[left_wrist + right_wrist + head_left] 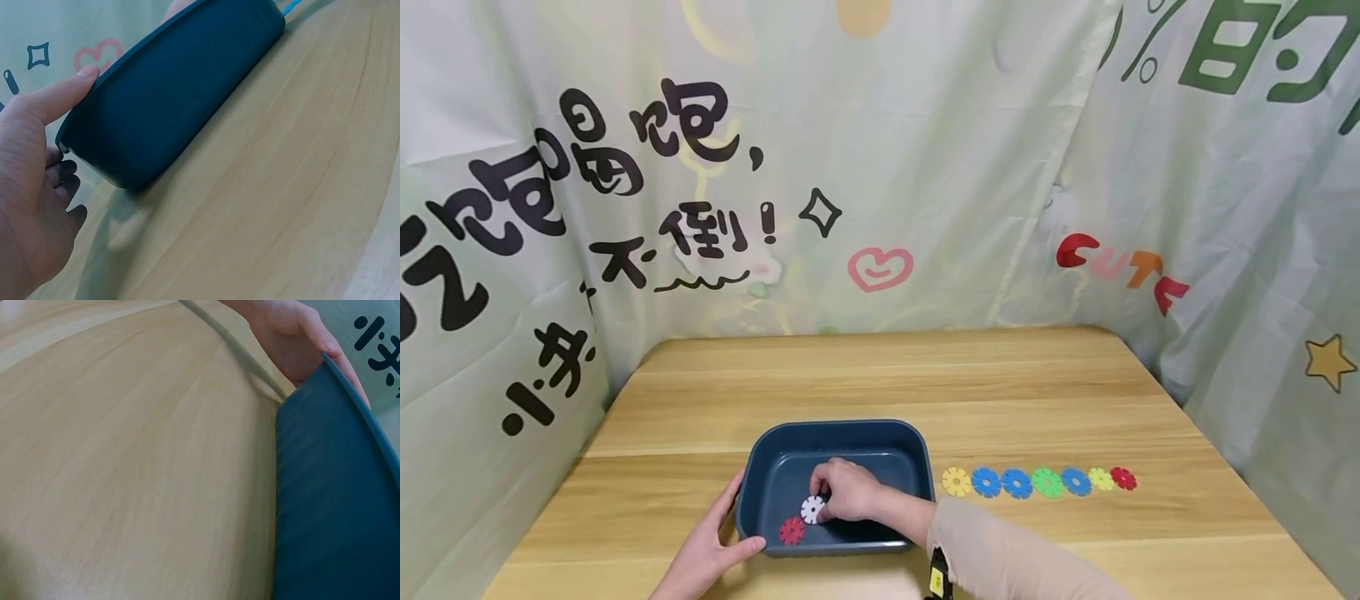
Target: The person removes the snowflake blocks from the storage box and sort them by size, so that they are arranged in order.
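A dark blue tray (pixel 917 454) stands on the table. My left hand (pixel 706 540) holds its near left corner, thumb on the rim and fingers along the outer left side. Inside the tray, my right hand (pixel 848 493) pinches a white notched plastic disc (pixel 812 509) at its right edge. A red notched disc (pixel 792 531) lies beside the white one, toward the near left corner. In the left wrist view the left thumb presses the rim of the tray (pixel 169 94). The tray wall (pixel 337 487) hides the right fingers in the right wrist view.
Right of the tray, a row of notched discs runs across the wooden table (pixel 865 375): a yellow disc (pixel 957 482), several blue and green ones, a pale yellow disc (pixel 1101 478) and a red disc (pixel 1123 477). Printed curtains (pixel 955 167) hang behind and at both sides.
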Action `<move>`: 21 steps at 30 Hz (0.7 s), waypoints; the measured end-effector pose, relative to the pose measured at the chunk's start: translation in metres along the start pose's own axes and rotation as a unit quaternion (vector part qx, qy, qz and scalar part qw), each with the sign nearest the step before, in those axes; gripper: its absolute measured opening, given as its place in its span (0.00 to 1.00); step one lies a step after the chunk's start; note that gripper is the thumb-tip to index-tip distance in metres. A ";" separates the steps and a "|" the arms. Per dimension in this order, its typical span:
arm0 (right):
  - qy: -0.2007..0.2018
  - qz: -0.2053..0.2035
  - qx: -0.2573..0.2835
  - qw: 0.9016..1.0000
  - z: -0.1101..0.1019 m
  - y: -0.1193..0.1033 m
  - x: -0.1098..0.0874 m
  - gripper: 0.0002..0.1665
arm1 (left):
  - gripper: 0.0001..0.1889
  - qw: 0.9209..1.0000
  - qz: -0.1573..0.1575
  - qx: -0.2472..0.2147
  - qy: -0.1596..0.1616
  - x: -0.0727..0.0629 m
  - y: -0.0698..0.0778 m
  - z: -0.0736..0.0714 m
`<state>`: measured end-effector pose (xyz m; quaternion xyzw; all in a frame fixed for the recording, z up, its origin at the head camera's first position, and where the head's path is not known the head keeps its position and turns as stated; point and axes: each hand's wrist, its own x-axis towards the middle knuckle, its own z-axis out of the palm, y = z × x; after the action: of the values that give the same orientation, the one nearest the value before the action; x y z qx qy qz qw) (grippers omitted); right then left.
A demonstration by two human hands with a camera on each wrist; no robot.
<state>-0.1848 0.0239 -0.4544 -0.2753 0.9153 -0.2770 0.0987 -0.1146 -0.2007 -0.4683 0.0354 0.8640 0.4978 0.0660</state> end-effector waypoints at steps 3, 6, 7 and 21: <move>0.008 0.003 0.039 0.999 0.000 0.000 0.001 0.14 | 0.46 1.000 0.004 -0.001 0.001 0.000 -0.001 0.000; 0.008 0.007 0.080 0.997 -0.002 0.001 0.001 0.13 | 0.46 1.000 0.008 0.002 0.001 -0.001 -0.002 -0.001; 0.006 0.008 0.091 0.996 -0.003 0.001 0.001 0.12 | 0.46 1.000 0.008 0.002 0.000 -0.001 -0.002 -0.001; 0.017 0.053 0.309 0.950 -0.035 0.003 -0.007 0.06 | 0.46 1.000 0.015 -0.010 0.000 0.000 -0.002 -0.001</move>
<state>-0.1922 0.0457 -0.4272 -0.1776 0.7998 -0.5449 0.1782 -0.1148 -0.2025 -0.4692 0.0481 0.8583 0.5076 0.0588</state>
